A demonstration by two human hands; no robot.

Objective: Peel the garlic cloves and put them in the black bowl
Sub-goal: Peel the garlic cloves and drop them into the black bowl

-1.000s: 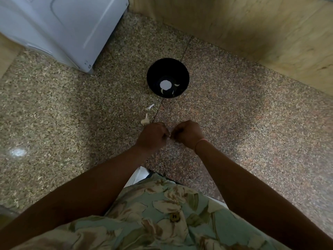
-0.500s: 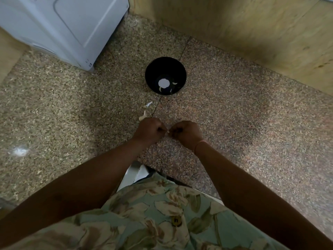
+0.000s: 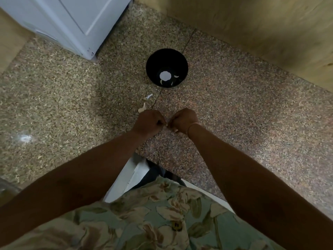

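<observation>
On a speckled tan-and-brown stone counter (image 3: 243,127), seen from above, a person's two hands meet near the middle. The left hand (image 3: 148,123) & right hand (image 3: 183,120) are both curled, knuckles up, fingertips pinching a small pale garlic clove (image 3: 167,125) between them; only a sliver of it shows. A thin pale band (image 3: 192,125) circles the right wrist. Beyond the hands, apart from them, a round glossy black bowl (image 3: 153,61) stands upright w/ a few pale peeled cloves (image 3: 176,76) at the bottom, next to a white glare spot. Between bowl & left hand lies a papery white peel scrap (image 3: 149,96); just beside the left knuckles sits a pale garlic piece w/ a stem (image 3: 141,109). Wide stretches of stone run to either side of the hands. Far left, a white appliance corner (image 3: 75,24) juts in; a tan wooden wall (image 3: 252,33) bounds the far right. The counter's white-trimmed near edge (image 3: 133,175) angles in below the forearms, in front of a green floral garment (image 3: 153,224).
</observation>
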